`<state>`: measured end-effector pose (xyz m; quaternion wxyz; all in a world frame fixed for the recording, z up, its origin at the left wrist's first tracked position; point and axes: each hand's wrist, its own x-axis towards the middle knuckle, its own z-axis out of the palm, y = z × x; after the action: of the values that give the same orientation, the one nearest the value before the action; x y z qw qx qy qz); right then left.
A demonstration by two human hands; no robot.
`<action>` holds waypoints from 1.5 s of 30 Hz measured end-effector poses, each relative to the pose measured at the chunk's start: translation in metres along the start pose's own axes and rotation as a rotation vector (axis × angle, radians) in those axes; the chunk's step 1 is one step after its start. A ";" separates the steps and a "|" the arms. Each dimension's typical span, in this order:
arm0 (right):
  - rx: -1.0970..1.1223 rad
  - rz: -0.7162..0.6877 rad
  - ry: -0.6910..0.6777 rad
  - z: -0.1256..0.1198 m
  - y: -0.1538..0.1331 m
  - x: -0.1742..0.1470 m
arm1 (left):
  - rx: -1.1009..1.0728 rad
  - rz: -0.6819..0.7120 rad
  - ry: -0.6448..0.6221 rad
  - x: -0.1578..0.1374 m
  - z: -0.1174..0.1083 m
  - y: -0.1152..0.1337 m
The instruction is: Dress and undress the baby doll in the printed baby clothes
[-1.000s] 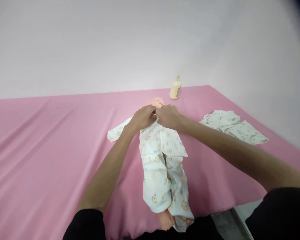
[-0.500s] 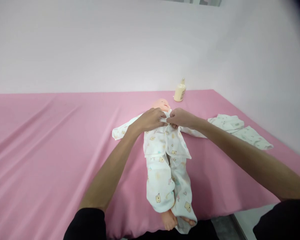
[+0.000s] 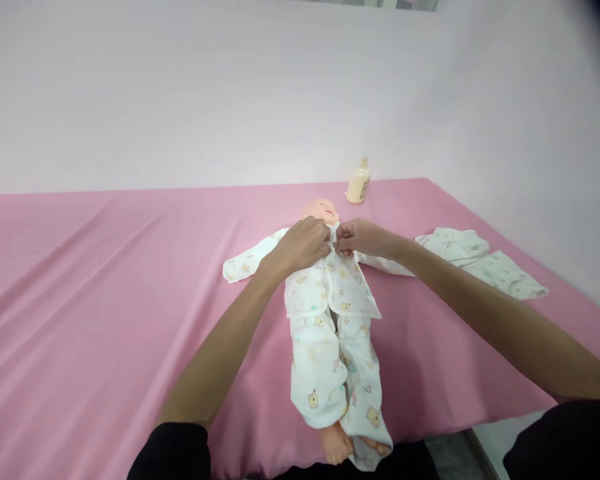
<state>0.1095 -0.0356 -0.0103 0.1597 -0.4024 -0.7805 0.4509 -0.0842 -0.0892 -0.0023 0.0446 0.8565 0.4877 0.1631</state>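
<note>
A baby doll (image 3: 321, 209) lies on its back with its feet toward me. It wears a white long-sleeved baby shirt (image 3: 307, 293) and matching trousers (image 3: 316, 373), both printed with small bears. At the top of the shirt front, just below the chin, my left hand (image 3: 306, 244) pinches the shirt's left-side front edge. My right hand (image 3: 364, 238) pinches the opposite edge close beside it. The fingertips of both hands nearly meet there, and they hide the fastening between them. Lower down, the two front panels part at the hem. The doll's bare feet (image 3: 336, 443) poke out of the trouser legs.
A pink sheet (image 3: 105, 300) covers the table, with its front edge near me. Behind the doll's head stands a cream pump bottle (image 3: 359, 183). Folded white printed clothes (image 3: 480, 257) lie to the right. A pale wall (image 3: 180, 93) rises behind.
My fingers have shifted slightly at the collar, the right-hand fingers now more spread along the edge. Both hands stay on the shirt. The view has moved a little.
</note>
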 end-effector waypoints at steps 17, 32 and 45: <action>0.015 -0.094 0.087 0.010 0.008 -0.003 | 0.168 -0.069 0.055 0.003 0.007 0.009; -0.316 -0.256 0.366 0.028 0.013 -0.005 | -0.259 -0.174 0.039 -0.003 0.002 0.002; 0.058 0.068 0.543 0.006 0.020 -0.037 | -0.261 -0.234 0.101 -0.018 -0.023 -0.016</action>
<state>0.1382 -0.0622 -0.0259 0.3596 -0.5297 -0.6819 0.3538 -0.1128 -0.0977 0.0112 0.1495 0.7716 0.5602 0.2618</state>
